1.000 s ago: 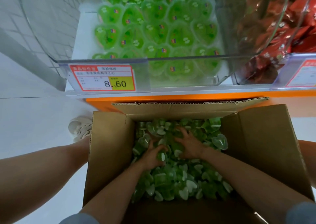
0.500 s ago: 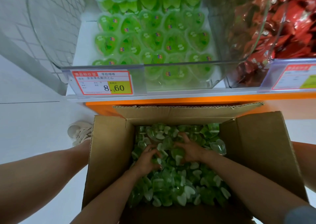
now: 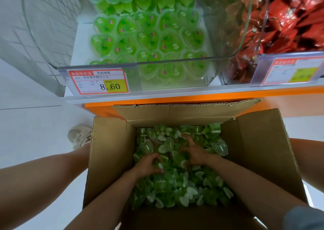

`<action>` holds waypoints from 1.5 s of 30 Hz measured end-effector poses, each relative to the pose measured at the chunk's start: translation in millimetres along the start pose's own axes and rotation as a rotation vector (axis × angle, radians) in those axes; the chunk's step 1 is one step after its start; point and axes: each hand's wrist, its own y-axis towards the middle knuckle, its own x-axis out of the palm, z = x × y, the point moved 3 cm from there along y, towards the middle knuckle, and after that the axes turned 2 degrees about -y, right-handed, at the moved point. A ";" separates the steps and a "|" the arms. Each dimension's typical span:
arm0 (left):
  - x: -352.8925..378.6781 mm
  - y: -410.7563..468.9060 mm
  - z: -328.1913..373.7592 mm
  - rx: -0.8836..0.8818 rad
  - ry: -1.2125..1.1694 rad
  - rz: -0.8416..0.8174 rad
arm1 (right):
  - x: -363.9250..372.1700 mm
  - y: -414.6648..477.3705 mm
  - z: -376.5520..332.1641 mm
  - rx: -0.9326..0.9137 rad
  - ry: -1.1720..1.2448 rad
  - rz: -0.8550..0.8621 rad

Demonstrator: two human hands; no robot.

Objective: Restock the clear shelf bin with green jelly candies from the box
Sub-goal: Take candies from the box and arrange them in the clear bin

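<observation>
An open cardboard box [image 3: 108, 156] on the floor holds a loose heap of green heart-shaped jelly candies [image 3: 177, 189]. Both my hands are down in the heap. My left hand [image 3: 147, 164] has its fingers curled round some candies. My right hand [image 3: 194, 152] lies a little farther in, its fingers curled into the pile and gathering candies. Above the box, the clear shelf bin [image 3: 175, 71] holds rows of the same green candies lying flat.
A red and yellow price tag [image 3: 99, 81] reading 8.60 hangs on the bin's front. To the right stands a second clear bin of red wrapped sweets [image 3: 289, 22]. An orange shelf edge [image 3: 157, 100] runs just above the box. A beige shoe [image 3: 79, 136] stands left of the box.
My left hand has drawn back slightly toward me and its fingers have curled tighter round candies. The right hand's fingers have curled deeper into the heap. The view has tilted slightly.
</observation>
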 end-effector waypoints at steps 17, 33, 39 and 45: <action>7.1 6.3 1.9 -0.055 -0.064 -0.188 | -11.5 19.5 -14.4 0.073 -0.088 -0.222; -0.4 -1.0 1.4 0.033 -0.090 -0.053 | -7.6 8.1 -9.8 -0.012 -0.125 -0.038; -9.3 -17.7 16.3 0.049 -0.079 -0.023 | -19.3 -6.3 -6.9 -0.054 -0.074 0.031; -26.6 -48.9 45.9 0.109 -0.023 0.062 | -54.2 -46.0 -36.2 -0.044 -0.044 0.040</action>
